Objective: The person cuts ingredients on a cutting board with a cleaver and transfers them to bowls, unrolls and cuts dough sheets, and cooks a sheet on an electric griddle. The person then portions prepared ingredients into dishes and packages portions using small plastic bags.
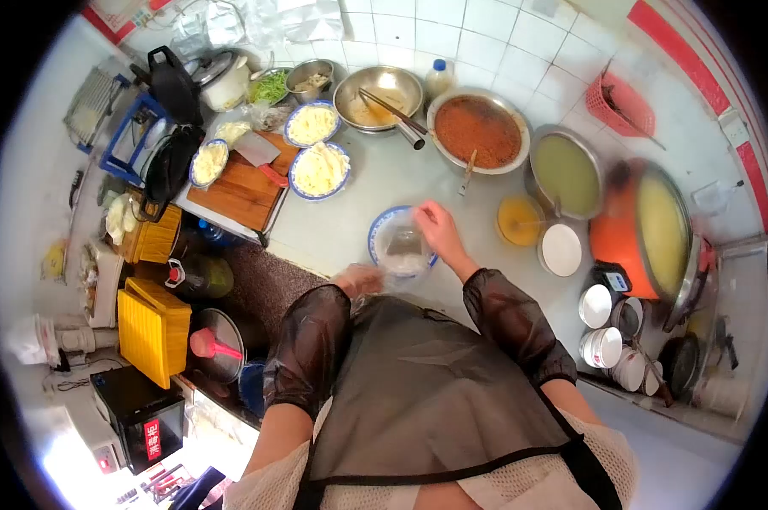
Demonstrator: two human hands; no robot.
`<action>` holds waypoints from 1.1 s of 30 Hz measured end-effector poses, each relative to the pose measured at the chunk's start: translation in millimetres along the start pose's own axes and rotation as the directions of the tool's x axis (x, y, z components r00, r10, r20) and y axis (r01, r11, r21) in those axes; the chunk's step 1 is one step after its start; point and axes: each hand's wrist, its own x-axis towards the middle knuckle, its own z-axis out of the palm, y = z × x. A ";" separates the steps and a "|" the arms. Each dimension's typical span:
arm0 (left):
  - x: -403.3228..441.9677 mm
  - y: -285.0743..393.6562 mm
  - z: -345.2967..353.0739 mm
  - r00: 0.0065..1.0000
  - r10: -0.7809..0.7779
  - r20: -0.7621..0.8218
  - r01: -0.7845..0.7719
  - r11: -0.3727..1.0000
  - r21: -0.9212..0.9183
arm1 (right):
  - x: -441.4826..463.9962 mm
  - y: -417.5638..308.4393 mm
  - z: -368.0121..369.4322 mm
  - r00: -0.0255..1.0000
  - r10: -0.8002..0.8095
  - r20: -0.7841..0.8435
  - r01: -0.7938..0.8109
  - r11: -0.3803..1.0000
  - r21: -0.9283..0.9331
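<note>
A blue-and-white bowl point(375, 231) stands on the counter in front of me, with a clear plastic bag point(398, 238) spread in and over it. At the bowl's far right rim, my right hand point(437, 228) is closed in a pinch on the edge of the bag. My left hand point(360, 279) is to the near left of the bowl, close to the loose plastic. Motion blurs its fingers, so their grip is unclear. Dark sheer sleeves cover both forearms.
Behind are plates of pale shreds point(320, 170), a cleaver point(256, 151) on a cutting board point(231, 195), a steel pan point(362, 85) and a basin of red sauce point(477, 127). Rightward stand a green-liquid pot point(566, 174), a large orange pot point(626, 246) and stacked white bowls point(602, 347).
</note>
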 end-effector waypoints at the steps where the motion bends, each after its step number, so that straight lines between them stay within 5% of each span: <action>1: -12.4 9.6 11.7 1.000 -0.006 0.000 0.006 1.000 0.003 | 3.3 -1.5 1.8 1.000 0.005 -0.004 -0.005 1.000 0.003; 4: -27.7 25.0 30.1 0.978 -0.164 -0.129 0.150 0.982 -0.117 | 12.8 -9.6 -1.1 0.989 0.141 0.036 -0.146 0.949 0.278; 6: -37.0 23.7 30.6 0.973 -0.066 -0.222 -0.029 0.916 -0.399 | 16.0 -19.9 -6.5 0.967 0.237 0.088 -0.253 0.919 0.303; 7: -38.3 23.6 32.2 0.973 -0.065 -0.222 -0.029 0.916 -0.399 | 15.7 -23.3 -8.1 0.968 0.237 0.088 -0.253 0.919 0.302; 9: -41.4 21.8 41.6 0.891 0.192 -0.411 -0.327 0.899 -0.291 | 11.8 -31.2 -10.5 0.965 0.217 0.147 -0.253 0.915 0.314; 10: -37.8 19.7 51.8 0.893 0.186 -0.409 -0.321 0.900 -0.293 | 5.6 -34.6 -10.4 0.964 0.223 0.146 -0.259 0.914 0.313; 12: -19.4 30.9 74.8 0.756 0.375 -0.536 -0.161 0.901 0.402 | -1.8 -54.9 -9.4 0.957 0.161 0.242 -0.228 0.932 0.282; 13: -6.4 33.6 74.3 0.761 0.380 -0.526 -0.168 0.898 0.407 | -0.3 -62.7 -10.1 0.960 0.159 0.230 -0.222 0.934 0.279; 15: 6.3 44.0 86.2 0.567 0.783 -0.256 -0.207 0.436 0.876 | -2.4 -72.8 -12.2 0.949 0.049 0.311 -0.168 0.914 0.370; 16: 10.4 52.1 87.4 0.754 0.572 -0.323 -0.160 0.637 0.754 | 0.4 -72.4 -14.3 0.952 0.050 0.302 -0.164 0.917 0.364; 17: 18.7 56.6 85.0 0.755 0.576 -0.312 -0.170 0.633 0.756 | 7.3 -69.8 -16.2 0.968 0.021 0.251 -0.141 0.871 0.471; 19: 37.1 43.2 55.1 0.864 0.474 -0.169 -0.044 0.406 0.913 | 20.7 -56.7 -24.2 0.980 -0.002 0.198 -0.114 0.812 0.573; 21: 53.7 18.3 18.4 0.869 0.495 0.019 -0.080 0.101 0.992 | 31.9 -29.8 -43.0 0.964 0.255 0.079 -0.262 0.849 0.458; 22: 67.7 1.4 -4.1 0.796 0.606 -0.004 -0.341 0.454 0.823 | 32.7 -15.1 -49.7 0.964 0.255 0.081 -0.263 0.847 0.462; 25: 52.9 7.6 4.1 0.648 0.760 -0.049 -0.645 0.581 0.496 | 33.3 8.5 -66.0 0.944 0.324 -0.056 -0.287 0.896 0.338; 27: 1.0 52.6 65.2 0.834 0.380 -0.401 -0.447 0.890 -0.086 | 25.0 7.2 -71.5 0.962 0.208 -0.177 -0.171 0.964 0.203; 28: -14.5 69.3 81.9 0.835 0.377 -0.401 -0.445 0.891 -0.089 | 21.3 -0.2 -70.9 0.962 0.210 -0.176 -0.174 0.964 0.201; 30: -30.7 93.4 102.9 0.681 0.560 -0.473 -0.276 0.794 0.542 | 15.5 -28.7 -63.7 0.991 -0.096 -0.095 0.072 0.970 -0.230; 31: -29.6 95.2 106.4 0.681 0.560 -0.473 -0.275 0.794 0.543 | 13.4 -39.0 -58.8 0.991 -0.096 -0.096 0.072 0.971 -0.229; 33: -29.8 103.2 115.1 0.555 0.773 -0.308 -0.470 0.597 0.650 | 13.4 -61.5 -47.5 0.946 -0.324 0.031 0.316 0.892 -0.324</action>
